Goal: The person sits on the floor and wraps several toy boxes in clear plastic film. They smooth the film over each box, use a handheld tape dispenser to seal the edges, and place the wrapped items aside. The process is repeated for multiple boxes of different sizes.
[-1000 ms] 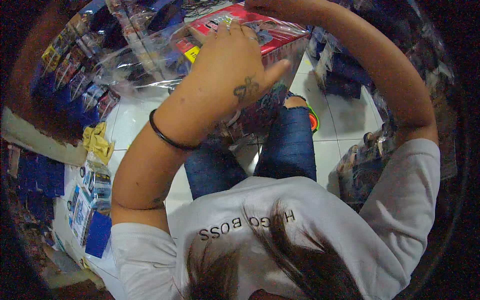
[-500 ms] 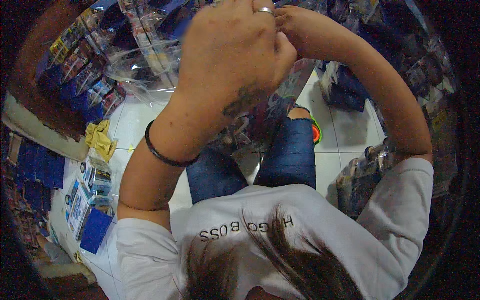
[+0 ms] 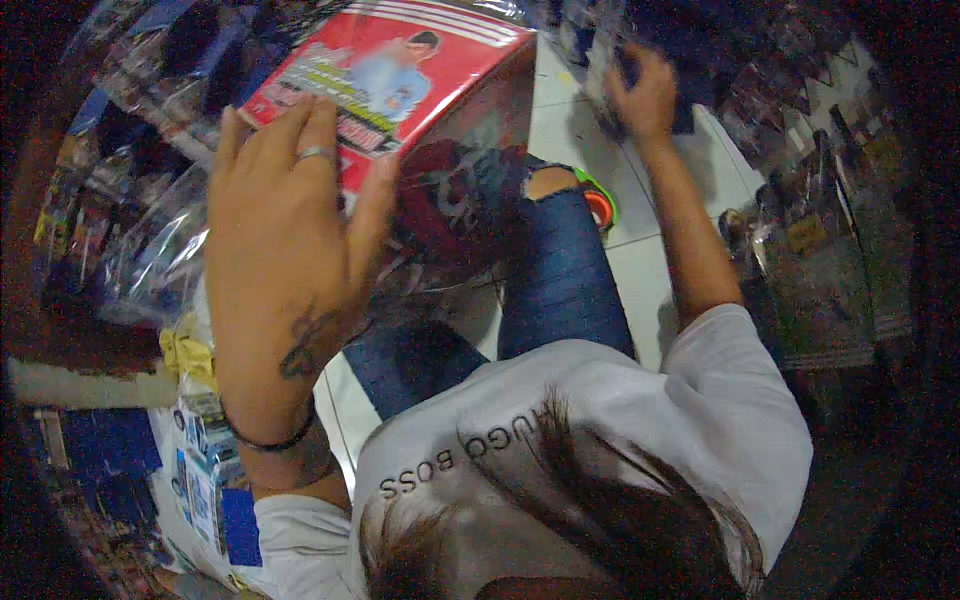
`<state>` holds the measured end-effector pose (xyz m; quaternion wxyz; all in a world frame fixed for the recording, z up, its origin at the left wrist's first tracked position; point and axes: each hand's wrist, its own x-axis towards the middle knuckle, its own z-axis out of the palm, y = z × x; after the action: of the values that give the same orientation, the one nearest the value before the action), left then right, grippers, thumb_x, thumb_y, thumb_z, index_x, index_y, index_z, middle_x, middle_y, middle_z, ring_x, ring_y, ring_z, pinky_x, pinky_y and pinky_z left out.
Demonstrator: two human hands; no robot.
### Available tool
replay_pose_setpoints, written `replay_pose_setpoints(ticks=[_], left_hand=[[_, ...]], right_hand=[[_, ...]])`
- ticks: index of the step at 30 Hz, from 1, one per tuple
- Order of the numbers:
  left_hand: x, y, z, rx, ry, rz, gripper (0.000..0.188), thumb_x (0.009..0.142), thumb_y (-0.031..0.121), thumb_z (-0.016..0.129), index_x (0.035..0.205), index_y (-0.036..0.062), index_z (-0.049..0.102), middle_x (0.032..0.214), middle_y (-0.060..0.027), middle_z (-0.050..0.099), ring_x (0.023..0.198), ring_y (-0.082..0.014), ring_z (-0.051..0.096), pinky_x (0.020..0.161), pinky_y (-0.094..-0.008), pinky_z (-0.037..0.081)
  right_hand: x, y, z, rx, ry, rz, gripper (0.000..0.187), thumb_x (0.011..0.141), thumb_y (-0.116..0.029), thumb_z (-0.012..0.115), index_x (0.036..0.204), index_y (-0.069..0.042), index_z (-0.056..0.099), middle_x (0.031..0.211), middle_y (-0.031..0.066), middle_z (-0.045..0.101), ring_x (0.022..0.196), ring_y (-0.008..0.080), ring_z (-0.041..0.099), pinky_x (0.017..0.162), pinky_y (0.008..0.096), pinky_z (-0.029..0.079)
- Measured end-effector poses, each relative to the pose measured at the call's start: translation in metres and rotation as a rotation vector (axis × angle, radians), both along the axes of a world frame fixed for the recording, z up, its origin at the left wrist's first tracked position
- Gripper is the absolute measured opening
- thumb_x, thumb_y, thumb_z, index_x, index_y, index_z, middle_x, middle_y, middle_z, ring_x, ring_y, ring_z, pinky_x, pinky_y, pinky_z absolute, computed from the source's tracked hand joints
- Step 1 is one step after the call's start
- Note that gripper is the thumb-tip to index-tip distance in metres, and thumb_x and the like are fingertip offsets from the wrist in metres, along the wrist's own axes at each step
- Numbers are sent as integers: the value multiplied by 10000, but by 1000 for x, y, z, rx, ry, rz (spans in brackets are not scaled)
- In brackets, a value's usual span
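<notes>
My left hand [image 3: 280, 190] lies with fingers spread on a red-fronted pack [image 3: 450, 75] in clear plastic, which shows a printed figure and white stripes. The pack forms the top of a block with dark sides [image 3: 460, 200], tilted just in front of my knees. Loose clear wrap [image 3: 165, 265] hangs beside my left wrist. Off to the right, my right hand [image 3: 648, 95] reaches down by dark wrapped packs [image 3: 705, 60]. Its thumb and fingers look apart; the fingertips are blurred, and I make out nothing held.
White floor tiles [image 3: 635, 210] show around my legs [image 3: 565, 270]. A green and orange round object [image 3: 597, 205] lies by my knee. Wrapped packs [image 3: 820, 280] stand at the right. At the left are a yellow crumpled cloth or bag [image 3: 190, 350] and blue and white packs [image 3: 205, 480].
My hands were together at the top and have come apart. The left now lies flat on the red pack, which has come into sight; the right has moved out to the right.
</notes>
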<state>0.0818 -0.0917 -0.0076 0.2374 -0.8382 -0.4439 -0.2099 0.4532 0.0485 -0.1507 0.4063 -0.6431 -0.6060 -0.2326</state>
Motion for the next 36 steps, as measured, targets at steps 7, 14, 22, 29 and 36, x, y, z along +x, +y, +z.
replay_pose_setpoints(ticks=[7, 14, 22, 29, 36], left_hand=[[16, -4, 5, -45, 12, 60, 458, 897, 224, 560, 1267, -43, 512, 1241, -243, 552, 1191, -405, 501, 1108, -485, 291], [27, -3, -16, 37, -242, -24, 535, 825, 301, 632, 1156, -108, 536, 1173, -276, 563, 1100, -386, 540, 972, -451, 408], [31, -13, -22, 92, -274, -27, 373, 760, 337, 657, 803, -33, 664, 859, -173, 572, 881, -322, 541, 770, -431, 450], [29, -18, -29, 123, -331, -6, 453, 790, 340, 620, 930, -90, 636, 1074, -234, 568, 978, -343, 523, 817, -438, 441], [27, -16, -29, 115, -341, 16, 485, 785, 324, 650, 1005, -105, 595, 1079, -229, 566, 1023, -348, 524, 852, -416, 453]], right_hand=[[77, -29, -321, -910, 442, -77, 674, 654, -397, 794, 1179, -31, 584, 1128, 210, 619, 992, 377, 625, 873, 488, 484], [65, -42, -62, -83, 1700, 561, 403, 872, -272, 601, 1208, -51, 561, 1040, 61, 651, 824, 208, 652, 670, 342, 556], [-187, -61, 275, -428, 25, 540, 388, 773, -241, 643, 1098, -31, 642, 1072, 126, 625, 989, 262, 611, 882, 369, 491], [-216, -47, 280, -711, -395, 587, 403, 772, -264, 648, 1097, -24, 652, 1083, 135, 617, 1004, 263, 602, 874, 374, 487], [-236, -84, 286, -743, -437, 595, 421, 772, -286, 652, 1095, -17, 661, 1094, 144, 608, 1018, 263, 593, 867, 380, 483]])
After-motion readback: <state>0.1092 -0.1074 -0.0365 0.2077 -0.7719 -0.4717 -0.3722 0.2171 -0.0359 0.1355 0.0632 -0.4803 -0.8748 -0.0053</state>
